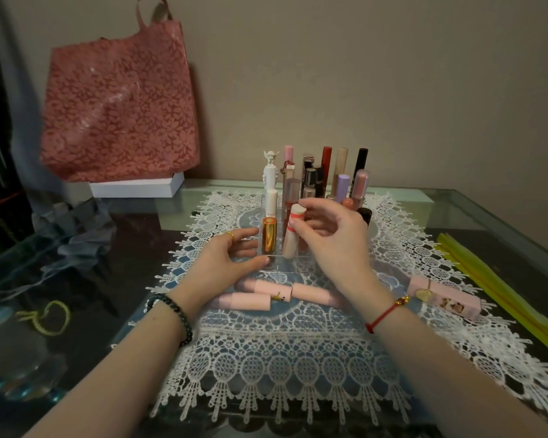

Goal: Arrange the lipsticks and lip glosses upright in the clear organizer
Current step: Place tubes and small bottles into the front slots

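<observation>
Upright lipsticks (326, 165) in clear organizer (293, 264)

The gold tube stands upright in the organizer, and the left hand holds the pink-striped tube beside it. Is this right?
Wrong hand: the head view shows the right hand holding the pink-striped tube; the gold tube does stand upright in the organizer.

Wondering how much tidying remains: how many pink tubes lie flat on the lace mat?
3. One pink tube lies just below the left hand, a second in front of it, a third beside the right wrist. More may be hidden.
</observation>
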Demonstrator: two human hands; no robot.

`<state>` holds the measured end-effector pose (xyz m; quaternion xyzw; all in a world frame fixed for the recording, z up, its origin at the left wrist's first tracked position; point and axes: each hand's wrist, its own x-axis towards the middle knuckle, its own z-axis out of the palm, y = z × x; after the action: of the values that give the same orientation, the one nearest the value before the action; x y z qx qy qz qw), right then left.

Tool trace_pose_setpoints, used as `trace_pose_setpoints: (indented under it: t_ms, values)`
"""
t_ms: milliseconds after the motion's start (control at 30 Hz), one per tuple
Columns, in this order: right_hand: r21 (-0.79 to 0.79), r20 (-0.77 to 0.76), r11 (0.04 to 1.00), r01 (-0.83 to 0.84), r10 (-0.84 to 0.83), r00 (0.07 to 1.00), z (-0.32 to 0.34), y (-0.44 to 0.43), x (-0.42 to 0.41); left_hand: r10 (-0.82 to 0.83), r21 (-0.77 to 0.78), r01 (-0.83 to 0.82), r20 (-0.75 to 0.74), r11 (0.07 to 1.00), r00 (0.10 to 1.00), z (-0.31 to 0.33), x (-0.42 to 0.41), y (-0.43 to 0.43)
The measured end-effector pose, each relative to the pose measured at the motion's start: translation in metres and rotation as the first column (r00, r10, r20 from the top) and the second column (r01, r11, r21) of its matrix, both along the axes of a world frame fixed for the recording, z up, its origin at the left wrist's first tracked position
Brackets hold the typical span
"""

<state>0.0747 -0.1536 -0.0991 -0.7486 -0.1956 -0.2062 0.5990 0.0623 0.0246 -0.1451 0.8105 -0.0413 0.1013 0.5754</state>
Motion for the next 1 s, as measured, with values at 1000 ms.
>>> trace_pose_setpoints:
  t_ms: [1000]
  values:
    - [-0.208,0.063,0.977,0.051,-0.039,0.997,-0.016,0.002,0.003,0.002,-0.032,-0.003,-0.012,0.999,1.000,0.002,-0.003,-0.003]
